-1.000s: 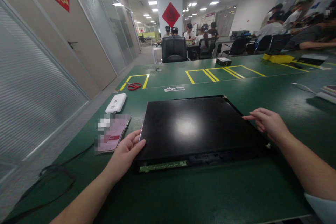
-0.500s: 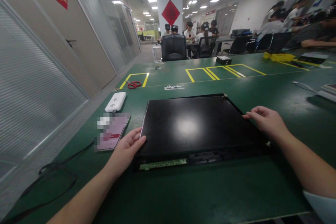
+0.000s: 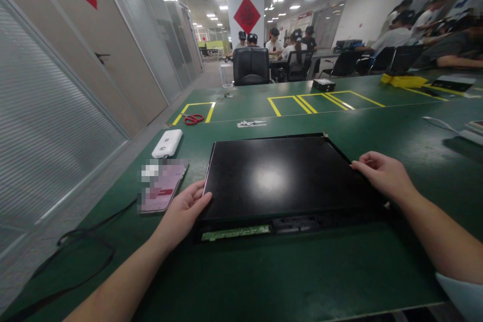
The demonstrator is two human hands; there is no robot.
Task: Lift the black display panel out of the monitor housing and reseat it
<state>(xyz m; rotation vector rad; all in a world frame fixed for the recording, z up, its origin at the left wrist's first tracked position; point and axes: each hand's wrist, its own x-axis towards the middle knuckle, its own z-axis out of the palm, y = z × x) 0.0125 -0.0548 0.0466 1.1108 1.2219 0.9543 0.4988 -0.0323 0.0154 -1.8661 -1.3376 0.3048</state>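
A black display panel [image 3: 269,176] lies in a thin black frame on the green table, reflecting a bright round glare. Along its near side shows a green circuit strip [image 3: 236,232], with dark plastic parts beside it. My left hand [image 3: 190,204] grips the panel's left edge, thumb on top and fingers at the side and below. At the right edge, my right hand [image 3: 381,173] pinches the panel's rim between thumb and curled fingers; the fingertips are partly hidden.
Left of the panel lie a phone [image 3: 164,188], a white power bank [image 3: 167,144] and a black cord [image 3: 85,231]. Red-handled scissors [image 3: 193,119] and small white scraps [image 3: 251,124] lie farther back. A white cable [image 3: 439,122] is at right. People sit behind.
My right thumb has come in onto the panel's right edge. The left hand keeps its grip, and the whole view has shifted slightly.
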